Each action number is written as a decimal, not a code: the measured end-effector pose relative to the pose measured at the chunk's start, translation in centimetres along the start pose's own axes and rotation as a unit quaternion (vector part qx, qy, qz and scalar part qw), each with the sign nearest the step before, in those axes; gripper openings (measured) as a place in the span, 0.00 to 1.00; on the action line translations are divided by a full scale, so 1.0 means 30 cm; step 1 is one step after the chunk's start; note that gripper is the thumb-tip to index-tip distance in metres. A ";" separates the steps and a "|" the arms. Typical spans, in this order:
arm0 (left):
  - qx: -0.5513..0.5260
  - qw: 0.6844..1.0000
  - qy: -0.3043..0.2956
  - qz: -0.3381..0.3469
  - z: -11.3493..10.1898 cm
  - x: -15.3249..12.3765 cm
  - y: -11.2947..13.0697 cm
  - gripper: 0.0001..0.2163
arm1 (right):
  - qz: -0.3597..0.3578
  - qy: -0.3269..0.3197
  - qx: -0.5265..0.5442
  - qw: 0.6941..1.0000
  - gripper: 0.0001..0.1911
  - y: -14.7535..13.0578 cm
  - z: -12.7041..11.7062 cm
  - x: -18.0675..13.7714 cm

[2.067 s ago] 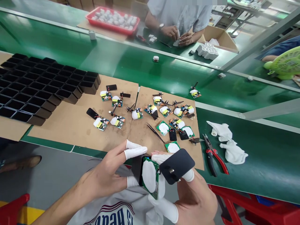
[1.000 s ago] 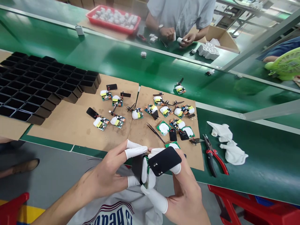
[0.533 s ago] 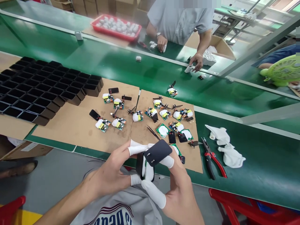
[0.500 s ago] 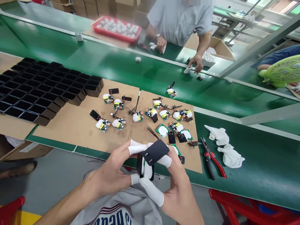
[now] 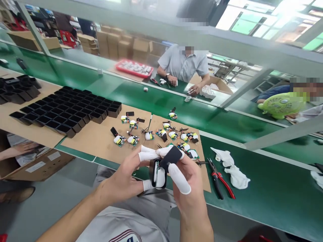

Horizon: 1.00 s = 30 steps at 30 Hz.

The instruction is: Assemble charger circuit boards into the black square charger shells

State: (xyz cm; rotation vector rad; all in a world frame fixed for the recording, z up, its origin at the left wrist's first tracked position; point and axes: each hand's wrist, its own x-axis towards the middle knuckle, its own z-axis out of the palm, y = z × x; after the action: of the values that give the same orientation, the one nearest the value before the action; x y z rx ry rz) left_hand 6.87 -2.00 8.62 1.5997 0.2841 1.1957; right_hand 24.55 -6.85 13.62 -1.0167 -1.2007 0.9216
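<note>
My left hand [image 5: 123, 174], with white finger cots on the thumb and fingertips, grips a small black plastic case [image 5: 152, 173] above my lap. Inside the case sits a circuit board with a white pad [image 5: 159, 177], seen through the open end. A black cover plate [image 5: 173, 157] is pinched by my right hand [image 5: 190, 181] at that end, tilted and apart from the rim. The right thumb presses on the plate's face; the fingertips behind it are partly hidden. Several circuit boards [image 5: 133, 140] with white pads, yellow parts and wired black plates lie on the cardboard [image 5: 101, 146] beyond my hands.
Rows of black cases [image 5: 75, 109] stand on the left. Red-handled pliers [image 5: 219, 181] and crumpled white cloth [image 5: 237, 176] lie at right. Across the green bench, a person [image 5: 184, 64] handles white parts near a red tray [image 5: 133, 71]. A green fan [image 5: 284, 105] stands at far right.
The view has tipped up, showing more of the room. My right thumb has moved from below the case up onto the cover plate, which is now turned more steeply.
</note>
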 end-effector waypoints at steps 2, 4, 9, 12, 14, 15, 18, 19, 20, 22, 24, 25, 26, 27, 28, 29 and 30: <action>-0.007 1.000 0.003 -0.001 0.001 -0.011 0.014 0.33 | 0.010 -0.011 0.015 1.000 0.22 -0.022 0.020 -0.001; 0.005 1.000 0.003 0.000 -0.002 -0.018 0.026 0.32 | 0.013 -0.004 0.019 1.000 0.24 -0.038 0.036 -0.005; 0.030 0.999 0.000 0.043 -0.014 -0.006 0.044 0.38 | -0.039 0.013 0.003 0.999 0.26 -0.049 0.052 -0.002; 0.019 0.997 0.017 0.074 -0.023 0.033 0.053 0.39 | -0.085 0.015 -0.012 0.996 0.31 -0.049 0.056 0.009; 0.017 0.995 0.030 0.090 -0.031 0.068 0.063 0.37 | -0.153 0.068 -0.059 0.984 0.30 -0.044 0.065 0.010; 0.017 0.995 0.033 0.095 -0.036 0.086 0.069 0.36 | -0.198 0.111 -0.088 0.970 0.27 -0.038 0.071 0.008; 0.020 0.995 0.030 0.097 -0.050 0.142 0.086 0.33 | -0.332 0.234 -0.142 0.903 0.09 -0.007 0.086 -0.001; 0.021 0.995 0.027 0.095 -0.055 0.160 0.090 0.31 | -0.375 0.255 -0.151 0.878 0.07 0.007 0.087 -0.002; 0.023 0.995 0.024 0.097 -0.060 0.180 0.091 0.30 | -0.415 0.262 -0.166 0.855 0.11 0.020 0.087 0.001; 0.025 0.994 0.021 0.108 -0.070 0.221 0.088 0.28 | -0.483 0.255 -0.227 0.806 0.22 0.043 0.080 0.020; 0.044 0.991 0.019 0.127 -0.083 0.267 0.079 0.30 | -0.512 0.237 -0.308 0.766 0.30 0.056 0.069 0.058; 0.062 0.988 0.018 0.141 -0.090 0.291 0.075 0.32 | -0.515 0.233 -0.338 0.753 0.32 0.060 0.063 0.082; 0.086 0.984 0.018 0.157 -0.098 0.316 0.073 0.34 | -0.515 0.237 -0.358 0.742 0.33 0.063 0.057 0.108; 0.113 0.979 0.022 0.171 -0.106 0.340 0.073 0.36 | -0.516 0.244 -0.370 0.734 0.34 0.065 0.051 0.135; 0.140 0.972 0.029 0.185 -0.113 0.363 0.076 0.37 | -0.515 0.250 -0.375 0.729 0.33 0.067 0.045 0.161; 0.167 0.966 0.037 0.195 -0.120 0.384 0.082 0.38 | -0.515 0.256 -0.374 0.728 0.33 0.070 0.040 0.185; 0.190 0.959 0.045 0.203 -0.125 0.402 0.090 0.38 | -0.515 0.260 -0.371 0.727 0.32 0.074 0.036 0.207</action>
State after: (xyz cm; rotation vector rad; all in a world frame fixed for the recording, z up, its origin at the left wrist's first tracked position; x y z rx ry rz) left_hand 8.51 7.53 17.20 2.0065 0.2618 1.6022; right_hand 24.27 -0.19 13.34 -0.8814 -1.3651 -0.7639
